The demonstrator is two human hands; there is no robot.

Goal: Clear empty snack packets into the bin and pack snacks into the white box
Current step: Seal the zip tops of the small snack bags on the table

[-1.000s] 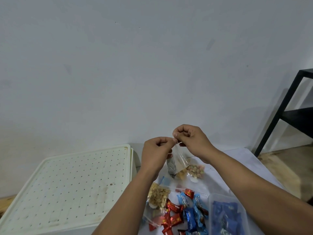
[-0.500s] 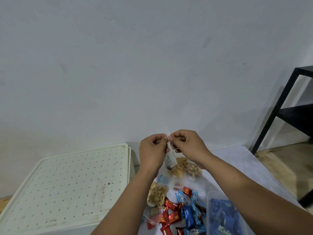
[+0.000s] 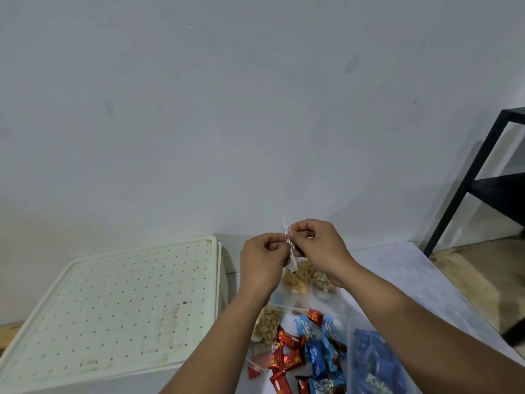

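Note:
Both hands are raised above the white table (image 3: pixel 403 268), pinching one small clear plastic packet (image 3: pixel 290 251) between them. My left hand (image 3: pixel 262 261) grips its left side, my right hand (image 3: pixel 318 248) its right side, and the packet's thin top edge sticks up between the fingers. Below the hands lie clear bags of nuts (image 3: pixel 267 327) and of mixed snacks (image 3: pixel 322 280). Red wrapped candies (image 3: pixel 287 356) and blue wrapped candies (image 3: pixel 318 356) are scattered near the front. A clear plastic box (image 3: pixel 372 362) at the lower right holds blue packets.
A cream perforated plastic lid or crate (image 3: pixel 119 308) stands left of the table, close to the wall. A black metal shelf frame (image 3: pixel 488 183) stands at the right on a wooden floor. No bin is in view.
Both hands have drawn closer together on the clear packet, which now looks narrower and folded between the fingers. The view has shifted slightly.

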